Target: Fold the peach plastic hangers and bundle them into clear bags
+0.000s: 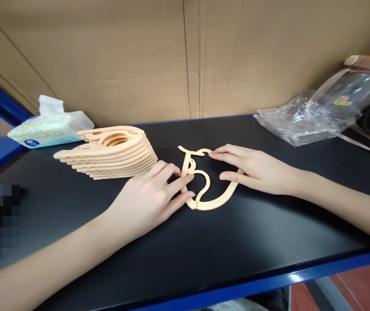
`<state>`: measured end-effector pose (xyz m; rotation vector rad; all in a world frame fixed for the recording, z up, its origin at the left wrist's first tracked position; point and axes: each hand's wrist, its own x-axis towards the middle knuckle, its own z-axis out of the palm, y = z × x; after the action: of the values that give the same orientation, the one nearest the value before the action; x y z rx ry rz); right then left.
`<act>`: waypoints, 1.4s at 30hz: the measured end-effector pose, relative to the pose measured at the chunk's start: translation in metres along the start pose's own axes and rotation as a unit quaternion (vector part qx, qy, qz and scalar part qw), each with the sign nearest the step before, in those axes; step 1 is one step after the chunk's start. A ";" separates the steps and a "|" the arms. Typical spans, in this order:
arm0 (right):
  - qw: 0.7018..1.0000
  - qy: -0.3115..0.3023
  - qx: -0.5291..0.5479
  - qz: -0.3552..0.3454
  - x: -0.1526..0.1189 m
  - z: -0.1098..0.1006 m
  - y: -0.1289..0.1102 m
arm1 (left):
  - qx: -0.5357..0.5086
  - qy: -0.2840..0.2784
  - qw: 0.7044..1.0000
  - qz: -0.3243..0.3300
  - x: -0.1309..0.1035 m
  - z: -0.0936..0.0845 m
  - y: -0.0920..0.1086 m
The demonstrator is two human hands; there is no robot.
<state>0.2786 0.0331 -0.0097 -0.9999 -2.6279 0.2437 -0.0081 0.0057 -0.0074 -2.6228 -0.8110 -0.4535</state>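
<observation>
A peach-coloured folding plastic hanger [215,204] lies on the black table, its parts forming a loop with a curved hook inside. My left hand [154,194] is closed on the hanger's left arm, thumb and fingers at its edge. Over the right side of the same hanger rests my right hand [256,168], fingers stretched out and thumb apart. Its fingertips touch the upper end piece, and the palm hides part of the right arm. Just beyond my left hand stands a stack of similar hangers [116,153].
A tissue pack [50,127] sits at the back left, against the cardboard wall [123,60]. Crumpled clear plastic [301,119] and a transparent bag [343,95] with a strap occupy the back right. The black table [204,255] has a blue front edge.
</observation>
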 end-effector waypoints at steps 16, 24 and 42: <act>0.995 0.027 -0.096 -0.008 -0.003 -0.004 0.003 | -0.047 -0.023 0.998 -0.029 0.002 0.000 -0.004; 0.998 0.026 -0.053 -0.014 -0.004 -0.007 0.006 | -0.084 -0.037 0.995 -0.038 0.002 -0.002 -0.004; 0.995 0.026 -0.092 -0.037 -0.006 -0.011 0.007 | -0.104 -0.035 0.993 -0.034 0.001 0.001 -0.006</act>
<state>0.2911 0.0347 -0.0032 -0.9486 -2.6713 -0.0412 -0.0108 0.0108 -0.0060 -2.8223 -0.9235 -0.4906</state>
